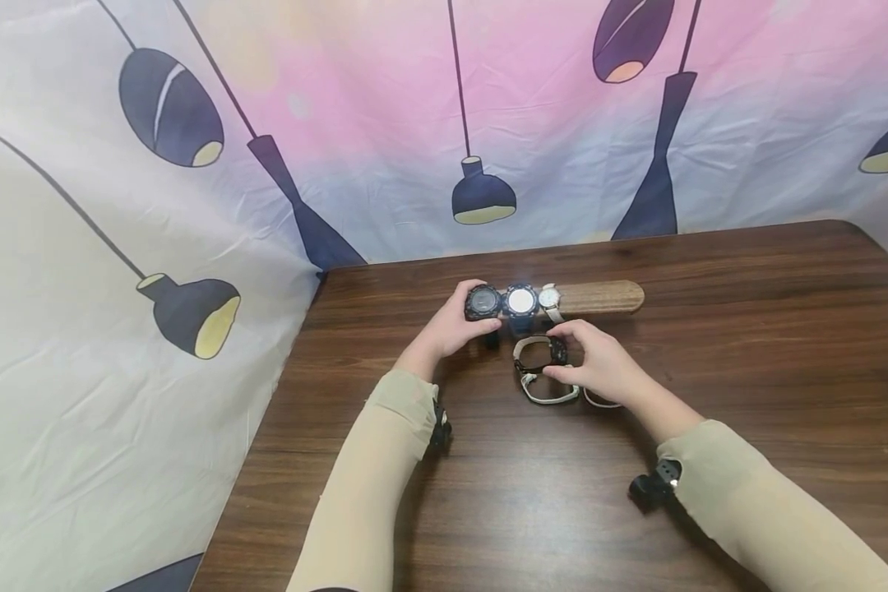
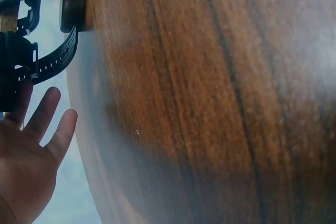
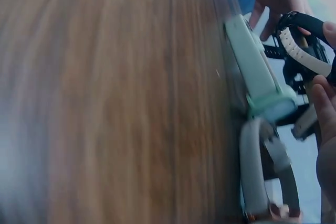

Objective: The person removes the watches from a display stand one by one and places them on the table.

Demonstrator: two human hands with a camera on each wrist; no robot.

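Fingers of right hand (image 1: 599, 366) pinch a black watch (image 1: 542, 352) just at 6 o'clock of the wooden watch bar (image 1: 599, 297), whose long axis runs 9 to 3. Left hand (image 1: 455, 327), fingers straight, touches the bar's leftmost watch (image 1: 483, 302).

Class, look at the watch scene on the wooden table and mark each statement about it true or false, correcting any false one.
1. Three watches sit on the wooden bar. True.
2. The right hand holds nothing. False: it grips a dark watch with a pale strap.
3. The left hand is at the bar's left end. True.
4. The table is white. False: it is dark brown wood.
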